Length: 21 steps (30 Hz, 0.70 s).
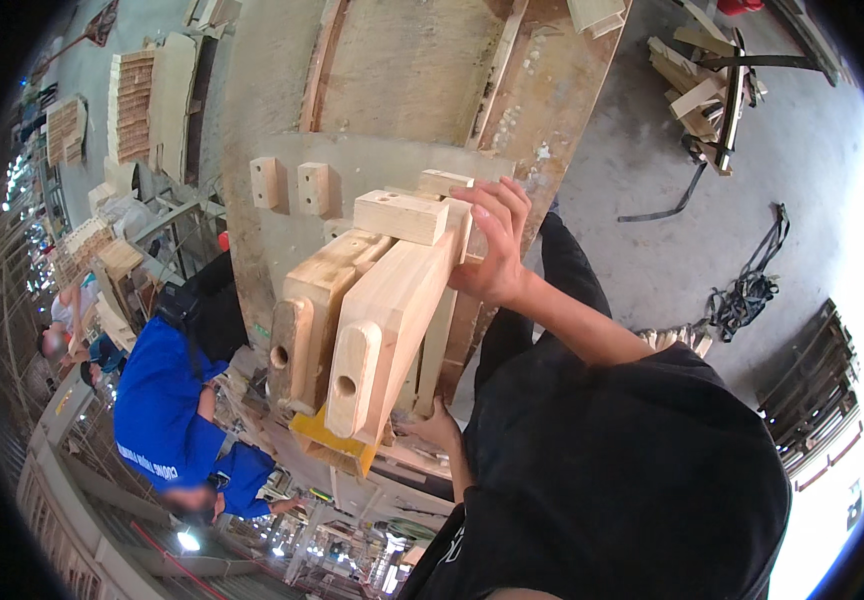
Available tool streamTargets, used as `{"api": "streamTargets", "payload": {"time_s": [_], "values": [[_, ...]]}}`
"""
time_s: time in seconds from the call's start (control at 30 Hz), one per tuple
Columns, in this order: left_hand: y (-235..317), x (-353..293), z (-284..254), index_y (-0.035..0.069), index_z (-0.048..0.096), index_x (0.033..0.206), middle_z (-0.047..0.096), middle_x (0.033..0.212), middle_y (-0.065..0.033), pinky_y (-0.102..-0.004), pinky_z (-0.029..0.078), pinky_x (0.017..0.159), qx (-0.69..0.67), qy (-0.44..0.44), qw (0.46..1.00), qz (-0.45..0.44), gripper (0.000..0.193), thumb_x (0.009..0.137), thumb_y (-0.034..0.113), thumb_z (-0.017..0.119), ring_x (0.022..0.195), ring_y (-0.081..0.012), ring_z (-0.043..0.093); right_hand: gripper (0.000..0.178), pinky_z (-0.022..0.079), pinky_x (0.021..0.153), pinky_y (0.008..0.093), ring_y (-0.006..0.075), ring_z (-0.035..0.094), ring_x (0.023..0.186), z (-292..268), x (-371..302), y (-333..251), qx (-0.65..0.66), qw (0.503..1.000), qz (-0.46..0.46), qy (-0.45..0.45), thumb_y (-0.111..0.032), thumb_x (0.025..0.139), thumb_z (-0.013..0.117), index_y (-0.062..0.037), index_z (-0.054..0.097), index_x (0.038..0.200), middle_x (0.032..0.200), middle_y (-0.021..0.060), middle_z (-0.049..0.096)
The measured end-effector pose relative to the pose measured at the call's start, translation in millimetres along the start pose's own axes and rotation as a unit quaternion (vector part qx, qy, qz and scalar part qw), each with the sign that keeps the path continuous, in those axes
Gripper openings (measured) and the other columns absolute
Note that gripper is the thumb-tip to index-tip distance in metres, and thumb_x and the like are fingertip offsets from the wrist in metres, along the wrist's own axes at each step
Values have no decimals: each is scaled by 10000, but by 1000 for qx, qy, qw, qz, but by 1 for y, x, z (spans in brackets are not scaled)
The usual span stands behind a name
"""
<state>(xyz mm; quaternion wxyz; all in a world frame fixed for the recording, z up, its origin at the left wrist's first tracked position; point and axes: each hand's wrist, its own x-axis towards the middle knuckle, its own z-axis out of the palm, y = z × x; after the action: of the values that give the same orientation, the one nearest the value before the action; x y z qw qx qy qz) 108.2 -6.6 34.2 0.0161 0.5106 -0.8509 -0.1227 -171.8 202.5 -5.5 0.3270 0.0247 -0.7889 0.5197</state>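
My right hand [497, 245] is closed round the far end of a stack of pale wooden parts, its fingers curled over an upright end piece [459, 232]. In front of it, a drilled wooden block [400, 216] lies across a long wooden beam [392, 310]. The beam's near end has a rounded plate [356, 378] with a hole. Beside it on the left sits a thicker, darker wooden piece [317, 300], also with a holed end. Lower down, my left hand [439, 430] grips the end of a pale wooden strip [434, 350]; its fingers are partly hidden. A yellow bracket [337, 440] shows under the beam.
Two small drilled blocks [289, 185] stand on the worn wooden workbench [402, 70]. A person in a blue shirt [167, 400] is at the left. Scrap wood [697, 95] and black straps [747, 300] lie on the concrete floor at the right. Stacked boards [132, 105] stand at the far left.
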Motion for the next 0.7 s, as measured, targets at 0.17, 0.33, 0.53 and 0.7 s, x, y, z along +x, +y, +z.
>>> {"api": "streamTargets", "payload": {"time_s": [0.17,0.33,0.53,0.7], "values": [[-7,-3,-5,-128,488,1296,597,1214,-258,-436,464,958,-58,-100,990,-81,694,754,145,824,1124,-358,585,1046,255,1070,604,357,417,1286,-3,-6,-2,5,993,83,-79,-229,485,899,-115,387,1390,1363,104,520],[-11,1,-19,-79,495,1314,603,1235,-220,-411,484,944,-186,-184,954,-149,615,819,136,791,1074,-315,605,935,261,1091,563,360,414,1298,-19,17,-12,69,975,137,-162,-280,529,910,-113,475,1339,1345,82,529],[-11,2,-27,-54,396,1382,514,1337,-179,-396,471,996,-314,-81,943,-82,630,880,124,732,1188,-299,535,693,260,1113,522,365,421,1310,-48,22,6,239,925,159,-249,-533,835,663,-66,548,1335,1369,105,551],[19,9,-29,1,479,1370,534,1367,-186,-433,409,1055,-102,-104,964,221,740,741,139,844,1260,-341,513,672,206,1151,517,373,370,1358,-71,21,17,314,885,231,-256,-562,947,445,-44,531,1365,1417,146,517]]}}
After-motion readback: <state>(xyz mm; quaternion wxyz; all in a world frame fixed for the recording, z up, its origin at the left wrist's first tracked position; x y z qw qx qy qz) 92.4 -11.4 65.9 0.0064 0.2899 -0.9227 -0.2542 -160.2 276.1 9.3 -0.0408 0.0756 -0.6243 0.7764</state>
